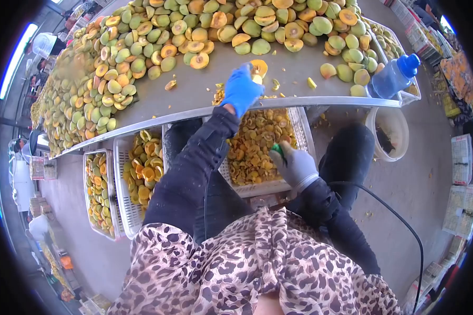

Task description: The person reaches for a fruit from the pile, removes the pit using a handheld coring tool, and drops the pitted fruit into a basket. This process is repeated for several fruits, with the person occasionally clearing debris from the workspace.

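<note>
My left hand (242, 90), in a blue glove, is over the front edge of the metal table (210, 79). Its fingers are closed on a yellow-orange peach half (259, 67), partly covered by the fingertips. Lower down, my right hand (297, 168), in a pale grey glove, is wrapped round a small tool with a green handle (277, 150); its working end cannot be made out. Beneath both hands, a white crate (306, 131) holds many orange cut fruit pieces (257, 149). Small scraps (220, 93) lie on the table beside my left hand.
Halved green-yellow peaches (194, 31) are heaped across the table's far side and left. A blue bottle (394, 76) stands at the right edge, above a white bucket (388, 134). Two fruit-filled crates (122, 178) are at lower left. A black cable (399, 207) curves at right.
</note>
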Demonstrator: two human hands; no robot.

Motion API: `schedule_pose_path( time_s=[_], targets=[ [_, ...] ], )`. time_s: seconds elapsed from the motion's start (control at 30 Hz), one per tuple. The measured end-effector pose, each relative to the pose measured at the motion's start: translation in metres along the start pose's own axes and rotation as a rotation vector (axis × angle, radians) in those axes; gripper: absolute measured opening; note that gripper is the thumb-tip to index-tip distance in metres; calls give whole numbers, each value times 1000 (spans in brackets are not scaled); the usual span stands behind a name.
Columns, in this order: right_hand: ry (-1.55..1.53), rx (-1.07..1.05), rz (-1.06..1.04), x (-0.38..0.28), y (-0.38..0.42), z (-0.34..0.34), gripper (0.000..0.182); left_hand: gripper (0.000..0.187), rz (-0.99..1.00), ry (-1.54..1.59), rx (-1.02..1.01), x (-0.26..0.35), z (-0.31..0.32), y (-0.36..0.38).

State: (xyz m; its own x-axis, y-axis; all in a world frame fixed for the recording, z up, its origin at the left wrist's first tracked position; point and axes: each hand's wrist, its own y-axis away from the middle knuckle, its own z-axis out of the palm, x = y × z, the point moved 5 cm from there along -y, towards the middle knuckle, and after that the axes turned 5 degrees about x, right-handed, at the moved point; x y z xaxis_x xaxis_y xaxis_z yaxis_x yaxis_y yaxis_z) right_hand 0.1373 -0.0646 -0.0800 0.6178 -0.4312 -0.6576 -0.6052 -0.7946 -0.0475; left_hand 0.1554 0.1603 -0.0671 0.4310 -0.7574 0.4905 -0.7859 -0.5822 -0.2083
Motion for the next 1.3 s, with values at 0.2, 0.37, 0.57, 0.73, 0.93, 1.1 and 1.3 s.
schedule_pose_path(
  time_s=[0.2,0.37,0.57,0.73,0.93,1.1,1.3],
  targets=[
    [-506,182,-81,-42,-29,-41,23,39,-475,1753,171,12,-32,68],
    [-431,192,-147,-71,-24,-39,27,29,-544,1960,252,59,-55,117],
    [-92,216,-235,-83,-4,-45,31,34,-441,1723,293,62,-80,133],
    [105,104,-219,-89,4,-45,30,44,-210,1163,221,47,-69,136],
    [-6,-133,-306,-82,12,-36,31,51,-233,1151,-106,56,-83,144],
    [-450,-26,-294,-88,17,-20,32,46,-301,1496,399,63,-85,153],
    [-843,-604,186,-93,27,-30,42,51,-119,1419,21,67,-93,144]
  ],
)
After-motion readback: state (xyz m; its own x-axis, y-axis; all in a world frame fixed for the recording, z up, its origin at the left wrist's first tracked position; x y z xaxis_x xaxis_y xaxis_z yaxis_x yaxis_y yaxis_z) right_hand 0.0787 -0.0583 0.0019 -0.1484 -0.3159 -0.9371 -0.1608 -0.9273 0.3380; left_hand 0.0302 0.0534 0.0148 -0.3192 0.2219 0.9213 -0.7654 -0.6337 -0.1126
